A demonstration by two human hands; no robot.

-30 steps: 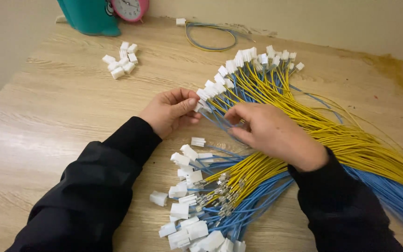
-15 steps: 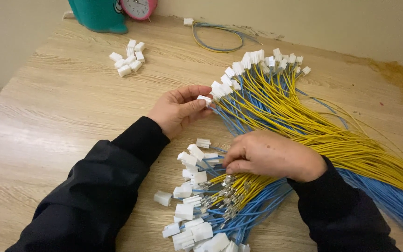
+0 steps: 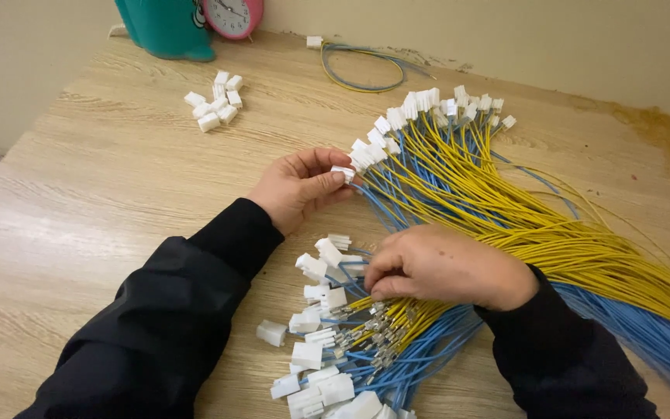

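My left hand [image 3: 298,185] pinches a small white plastic connector [image 3: 343,172] between thumb and fingertips, at the near end of a fanned row of white connectors on yellow and blue wires [image 3: 459,178]. My right hand [image 3: 440,268] rests lower on a second bundle of yellow and blue wires with bare metal terminals [image 3: 374,330]; its fingers are curled down onto the wire ends, and what they pinch is hidden. White connectors [image 3: 321,299] lie scattered along that bundle's left side.
A small heap of loose white connectors [image 3: 215,105] lies at the far left of the wooden table [image 3: 102,202]. A teal object [image 3: 166,27] and a pink clock [image 3: 231,15] stand at the back edge. A coiled blue-yellow wire [image 3: 362,66] lies near the wall.
My right hand has moved down from the upper fan of wires to the lower bundle with bare terminals. My left hand has kept its hold on the white connector.
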